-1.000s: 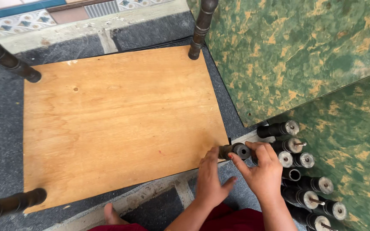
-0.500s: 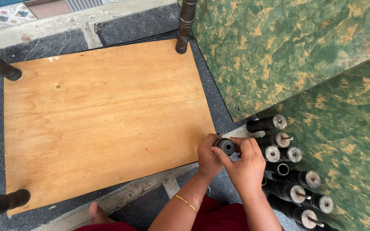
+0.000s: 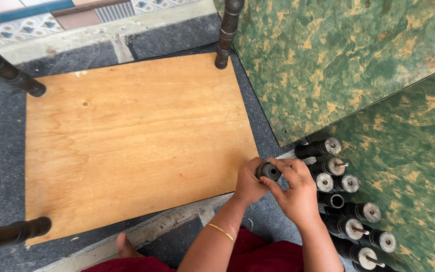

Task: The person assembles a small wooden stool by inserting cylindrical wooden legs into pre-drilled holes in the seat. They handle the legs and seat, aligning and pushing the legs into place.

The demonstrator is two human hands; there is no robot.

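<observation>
Head view shows your left hand (image 3: 247,182) and right hand (image 3: 294,187) both closed around a dark turned leg (image 3: 268,171) at the plywood board's (image 3: 127,146) 4 o'clock corner. It looks stiff and probably heavy; grip the shaft.

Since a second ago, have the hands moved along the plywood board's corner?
No. Both hands stay at the plywood board's near right corner, gripping the dark leg; only the camera shifted.

One short, dark cylindrical leg piece (image 3: 268,171), round end face toward the camera, stands at the plywood board's (image 3: 127,146) five o'clock corner, gripped on both sides by fingers (image 3: 283,168).
</observation>
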